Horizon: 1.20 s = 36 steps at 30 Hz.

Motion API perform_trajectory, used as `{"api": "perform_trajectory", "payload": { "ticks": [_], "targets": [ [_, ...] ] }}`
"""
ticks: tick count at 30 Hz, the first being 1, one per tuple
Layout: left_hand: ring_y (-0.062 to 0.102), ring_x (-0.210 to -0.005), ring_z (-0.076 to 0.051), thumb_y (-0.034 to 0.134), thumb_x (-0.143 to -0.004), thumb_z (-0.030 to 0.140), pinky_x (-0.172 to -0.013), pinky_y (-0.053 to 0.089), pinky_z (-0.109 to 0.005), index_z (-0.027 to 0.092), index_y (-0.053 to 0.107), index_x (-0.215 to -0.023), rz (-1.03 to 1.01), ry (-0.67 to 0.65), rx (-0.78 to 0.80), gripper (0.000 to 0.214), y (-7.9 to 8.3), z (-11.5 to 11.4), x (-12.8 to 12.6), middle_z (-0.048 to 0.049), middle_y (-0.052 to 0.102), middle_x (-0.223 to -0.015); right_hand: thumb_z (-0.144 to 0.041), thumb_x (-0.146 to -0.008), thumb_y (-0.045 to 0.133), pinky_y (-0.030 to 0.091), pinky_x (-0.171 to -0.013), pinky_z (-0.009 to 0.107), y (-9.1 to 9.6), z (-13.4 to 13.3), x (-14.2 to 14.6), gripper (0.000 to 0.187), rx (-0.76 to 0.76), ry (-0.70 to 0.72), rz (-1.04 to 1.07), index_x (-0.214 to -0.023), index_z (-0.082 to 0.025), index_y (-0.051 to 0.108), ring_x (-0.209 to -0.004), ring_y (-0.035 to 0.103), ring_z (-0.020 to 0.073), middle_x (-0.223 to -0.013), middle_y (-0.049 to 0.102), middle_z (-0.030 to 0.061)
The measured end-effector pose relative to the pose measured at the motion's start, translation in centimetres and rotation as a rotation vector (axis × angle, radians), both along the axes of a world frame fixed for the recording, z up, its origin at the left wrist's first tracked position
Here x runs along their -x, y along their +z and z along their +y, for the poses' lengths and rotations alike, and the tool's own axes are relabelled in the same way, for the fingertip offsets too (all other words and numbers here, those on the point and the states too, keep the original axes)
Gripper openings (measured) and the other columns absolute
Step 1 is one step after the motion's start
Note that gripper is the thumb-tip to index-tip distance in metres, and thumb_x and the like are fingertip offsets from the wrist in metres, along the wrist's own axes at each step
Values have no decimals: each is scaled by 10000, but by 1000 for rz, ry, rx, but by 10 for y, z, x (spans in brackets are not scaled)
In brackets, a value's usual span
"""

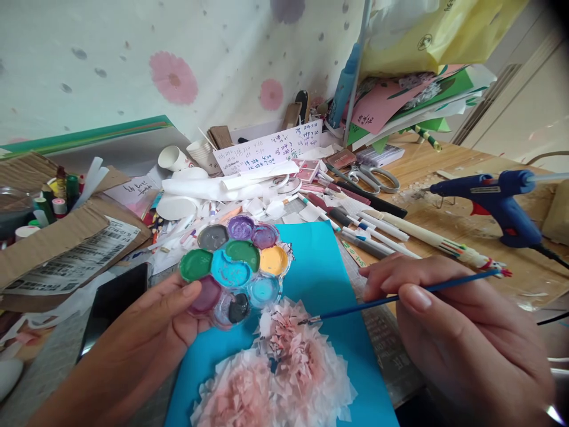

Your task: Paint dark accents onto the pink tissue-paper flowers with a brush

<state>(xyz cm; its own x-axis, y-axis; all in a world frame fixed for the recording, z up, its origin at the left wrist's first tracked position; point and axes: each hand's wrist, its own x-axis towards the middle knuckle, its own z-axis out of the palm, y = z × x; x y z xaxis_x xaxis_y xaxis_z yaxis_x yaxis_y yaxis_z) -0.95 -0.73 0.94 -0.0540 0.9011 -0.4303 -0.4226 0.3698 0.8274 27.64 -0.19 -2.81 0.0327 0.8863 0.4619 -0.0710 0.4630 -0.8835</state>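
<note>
My left hand [171,323] grips a flower-shaped paint palette [231,267] by its lower left edge, thumb on the rim. Its wells hold green, grey, purple, yellow, blue and dark paint. Between the thumb and fingers of my right hand [448,320] is a thin blue paintbrush [368,304]. The brush's dark tip points left, at the upper pink flower; whether it touches the petals I cannot tell. Ruffled pink-and-white paper flowers [306,367] lie on a bright blue sheet [322,261] below the palette. The palette overlaps part of the sheet.
A blue hot glue gun [502,198] stands at the right, near grey-handled scissors [377,178]. Pens and markers [373,228] lie behind the sheet. Paper cups [173,159], a handwritten card [271,148] and scraps fill the back. A cardboard box [48,243] and dark phone [118,302] are left.
</note>
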Motion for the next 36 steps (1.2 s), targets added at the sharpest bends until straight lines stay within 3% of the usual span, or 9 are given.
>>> {"api": "perform_trajectory", "payload": {
  "ticks": [4,8,12,16,21,29,36],
  "targets": [
    [762,-783,-271,817,-742,231,-685,657,-381,308,725,-1113,21,9,14,389,-1,1,-1,-47,814,-938,-191,-952,592,538,-749,324,-2,1,0,155,-2,14,-27,-954,-253,734,-927,667,243,-860,711,50],
    [759,-815,-271,776,-786,236,-663,655,-363,343,700,-1173,1,11,4,409,-4,1,-1,-35,811,-945,-237,-948,604,541,-765,348,-6,4,1,138,-12,-26,-7,-911,-238,737,-899,680,253,-840,715,60],
    [757,-836,-263,759,-806,253,-680,655,-370,347,712,-1133,-1,14,-4,344,-6,0,-1,-20,805,-942,-246,-943,609,540,-755,349,-7,6,1,131,-28,-29,34,-884,-233,726,-888,686,253,-826,715,53],
    [743,-743,-232,837,-709,226,-641,650,-329,300,740,-986,11,27,-5,303,-3,1,-3,-27,795,-851,-251,-944,615,536,-758,348,-6,4,0,131,-7,-1,-7,-884,-230,729,-886,688,253,-823,720,56],
    [739,-770,-298,859,-664,277,-652,656,-435,254,743,-973,56,28,20,330,-2,2,-1,-89,803,-949,-250,-944,621,534,-779,343,-7,3,2,114,2,-57,5,-912,-236,730,-933,683,252,-869,730,58],
    [666,-586,-212,812,-734,247,-569,622,-326,320,748,-858,31,16,-2,157,-4,-1,-1,16,724,-655,-244,-927,644,541,-769,337,-6,7,2,100,-23,-27,29,-880,-226,731,-875,698,233,-836,733,42],
    [714,-751,-287,859,-648,310,-616,649,-401,231,766,-900,199,44,-49,280,-1,2,-4,-93,792,-923,-169,-940,620,544,-775,305,-5,9,1,128,-56,-23,123,-893,-210,731,-842,695,191,-811,736,7]
  ]
}}
